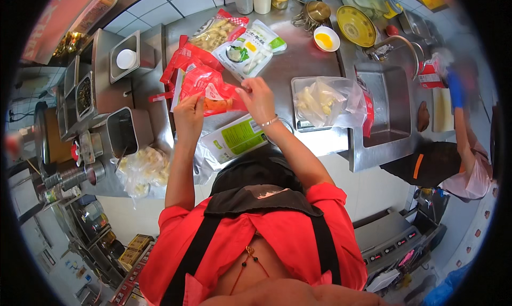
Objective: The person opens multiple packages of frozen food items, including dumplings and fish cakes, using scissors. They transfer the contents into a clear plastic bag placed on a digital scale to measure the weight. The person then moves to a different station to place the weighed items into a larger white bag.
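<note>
A red printed plastic food bag [204,80] lies in front of me, with orange-brown food showing through its lower part. My left hand [190,112] pinches the bag near its lower left edge. On the right side, my right hand [259,100] grips the bag's edge between thumb and fingers. Beneath my right wrist lies a white and green printed pouch [236,138]. Just beyond the red bag are a white food pouch [250,50] with a green corner and a clear, red-edged bag [218,32] of yellowish pieces.
A clear bag of pale pieces [316,100] rests on the right, beside a metal sink [384,102]. A white bowl [326,39] holds something yellow. Metal containers [130,132] and another filled bag [146,166] stand left. A co-worker's blue-gloved hand [455,88] is beyond the sink.
</note>
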Demonstrator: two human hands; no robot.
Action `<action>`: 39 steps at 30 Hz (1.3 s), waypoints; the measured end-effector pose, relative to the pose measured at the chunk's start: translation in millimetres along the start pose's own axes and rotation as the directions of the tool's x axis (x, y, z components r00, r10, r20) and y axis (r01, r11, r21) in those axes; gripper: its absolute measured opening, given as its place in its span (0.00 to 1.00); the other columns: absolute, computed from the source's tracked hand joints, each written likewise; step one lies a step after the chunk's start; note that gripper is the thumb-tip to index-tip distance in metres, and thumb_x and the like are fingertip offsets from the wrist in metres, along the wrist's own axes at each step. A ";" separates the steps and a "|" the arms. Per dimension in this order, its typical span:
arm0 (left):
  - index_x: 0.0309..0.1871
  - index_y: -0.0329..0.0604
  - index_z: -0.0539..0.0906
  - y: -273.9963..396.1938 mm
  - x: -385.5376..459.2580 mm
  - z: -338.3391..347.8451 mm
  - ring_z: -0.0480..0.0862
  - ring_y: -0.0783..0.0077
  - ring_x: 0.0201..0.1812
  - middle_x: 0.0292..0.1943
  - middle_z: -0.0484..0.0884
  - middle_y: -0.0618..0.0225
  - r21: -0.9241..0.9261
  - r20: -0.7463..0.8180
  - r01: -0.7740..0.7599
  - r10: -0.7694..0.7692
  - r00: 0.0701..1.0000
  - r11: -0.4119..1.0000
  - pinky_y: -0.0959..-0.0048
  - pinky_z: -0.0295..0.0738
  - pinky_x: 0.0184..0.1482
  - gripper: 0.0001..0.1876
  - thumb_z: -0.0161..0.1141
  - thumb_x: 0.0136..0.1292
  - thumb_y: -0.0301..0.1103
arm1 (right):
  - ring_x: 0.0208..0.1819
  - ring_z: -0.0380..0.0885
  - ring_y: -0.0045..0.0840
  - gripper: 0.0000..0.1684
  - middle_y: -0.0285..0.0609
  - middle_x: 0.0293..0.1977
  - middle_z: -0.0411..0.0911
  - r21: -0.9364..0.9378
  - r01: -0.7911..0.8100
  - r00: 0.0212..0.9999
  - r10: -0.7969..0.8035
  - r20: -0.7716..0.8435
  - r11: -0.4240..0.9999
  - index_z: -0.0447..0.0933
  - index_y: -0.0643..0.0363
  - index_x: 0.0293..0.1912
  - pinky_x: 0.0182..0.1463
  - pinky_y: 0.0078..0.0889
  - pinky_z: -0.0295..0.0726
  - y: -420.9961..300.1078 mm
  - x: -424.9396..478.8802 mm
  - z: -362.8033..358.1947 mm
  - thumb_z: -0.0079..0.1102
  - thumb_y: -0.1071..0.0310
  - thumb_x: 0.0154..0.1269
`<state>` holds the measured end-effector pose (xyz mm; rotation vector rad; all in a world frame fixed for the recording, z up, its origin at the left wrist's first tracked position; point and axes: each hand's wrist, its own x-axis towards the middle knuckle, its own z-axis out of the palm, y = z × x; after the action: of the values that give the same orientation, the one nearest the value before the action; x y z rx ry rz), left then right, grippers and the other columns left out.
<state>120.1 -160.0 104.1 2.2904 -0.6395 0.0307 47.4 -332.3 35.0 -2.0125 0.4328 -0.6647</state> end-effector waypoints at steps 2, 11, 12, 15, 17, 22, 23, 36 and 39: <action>0.40 0.33 0.82 1.2 1.9 5.8 0.79 0.57 0.27 0.25 0.78 0.50 -0.002 0.012 -0.002 0.002 1.000 1.000 0.67 0.71 0.32 0.09 0.56 0.61 0.29 | 0.32 0.76 0.37 0.07 0.42 0.31 0.77 -0.018 0.238 0.963 -0.234 0.137 0.971 0.75 0.58 0.35 0.37 0.35 0.76 -3.6 -15.8 -1.4 0.60 0.68 0.55; 0.41 0.36 0.83 -2.1 -7.2 31.4 0.80 0.54 0.29 0.27 0.79 0.52 0.053 0.086 -0.035 0.030 0.996 0.998 0.62 0.73 0.33 0.10 0.58 0.58 0.29 | 0.29 0.80 0.39 0.08 0.50 0.27 0.80 0.135 -0.323 0.809 0.200 0.553 0.937 0.79 0.61 0.37 0.33 0.37 0.77 57.0 -10.7 79.4 0.53 0.72 0.58; 0.41 0.36 0.83 -3.4 -6.5 30.9 0.80 0.54 0.29 0.27 0.79 0.53 0.075 0.107 -0.005 -0.003 0.994 0.997 0.62 0.73 0.33 0.10 0.58 0.57 0.30 | 0.28 0.80 0.38 0.09 0.49 0.26 0.80 0.067 -0.487 0.692 0.338 0.637 0.871 0.80 0.60 0.36 0.32 0.34 0.77 72.4 -1.7 84.3 0.52 0.70 0.61; 0.40 0.38 0.83 -8.2 -4.8 35.6 0.80 0.54 0.29 0.27 0.79 0.54 0.147 0.106 -0.052 0.037 0.994 0.988 0.61 0.73 0.33 0.10 0.58 0.57 0.30 | 0.29 0.81 0.35 0.14 0.46 0.29 0.82 -0.234 -0.342 0.727 0.414 0.547 0.910 0.82 0.54 0.32 0.32 0.34 0.78 83.6 -7.9 104.5 0.53 0.56 0.60; 0.40 0.38 0.83 -12.3 -8.0 36.7 0.80 0.53 0.29 0.28 0.79 0.55 0.187 0.099 -0.070 0.053 0.994 0.980 0.61 0.74 0.33 0.10 0.57 0.57 0.31 | 0.30 0.82 0.34 0.20 0.44 0.30 0.82 -0.488 0.034 0.803 0.267 0.533 0.872 0.82 0.53 0.32 0.32 0.36 0.79 43.3 -3.9 94.2 0.53 0.47 0.58; 0.39 0.38 0.83 -15.6 -2.0 40.5 0.80 0.53 0.30 0.28 0.79 0.54 0.217 0.104 -0.035 0.012 0.994 0.975 0.61 0.74 0.34 0.10 0.57 0.57 0.31 | 0.32 0.82 0.33 0.22 0.43 0.31 0.82 -0.511 0.143 0.737 0.254 0.627 0.847 0.82 0.47 0.33 0.34 0.37 0.79 63.0 -5.2 105.0 0.54 0.41 0.54; 0.39 0.38 0.83 -19.6 -1.6 40.6 0.80 0.52 0.30 0.28 0.80 0.54 0.222 0.096 -0.047 0.026 0.995 0.974 0.61 0.74 0.34 0.10 0.57 0.57 0.31 | 0.32 0.82 0.34 0.20 0.44 0.31 0.82 -0.494 0.144 0.733 0.242 0.635 0.858 0.82 0.47 0.34 0.35 0.37 0.79 62.2 -4.2 98.0 0.54 0.43 0.55; 0.49 0.38 0.80 12.1 -6.5 39.0 0.78 0.62 0.27 0.25 0.76 0.60 0.076 0.283 -0.049 0.025 0.959 0.996 0.66 0.72 0.31 0.18 0.62 0.56 0.35 | 0.39 0.78 0.38 0.14 0.46 0.38 0.76 0.058 0.225 0.961 -0.231 0.152 0.973 0.75 0.62 0.42 0.42 0.32 0.77 -51.6 -65.0 -112.2 0.62 0.76 0.54; 0.56 0.38 0.76 24.7 -21.4 30.6 0.72 0.71 0.23 0.23 0.71 0.65 -0.020 0.288 -0.010 0.015 0.958 1.000 0.72 0.68 0.28 0.24 0.65 0.56 0.33 | 0.35 0.79 0.35 0.15 0.43 0.33 0.79 -0.258 0.129 0.964 -0.182 -0.195 0.958 0.76 0.60 0.39 0.39 0.31 0.77 -60.2 -77.6 -179.3 0.66 0.78 0.48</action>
<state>85.0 -186.0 93.9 2.2929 -0.7990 -0.3069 -121.4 -381.3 139.2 -2.2314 0.5073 -0.9771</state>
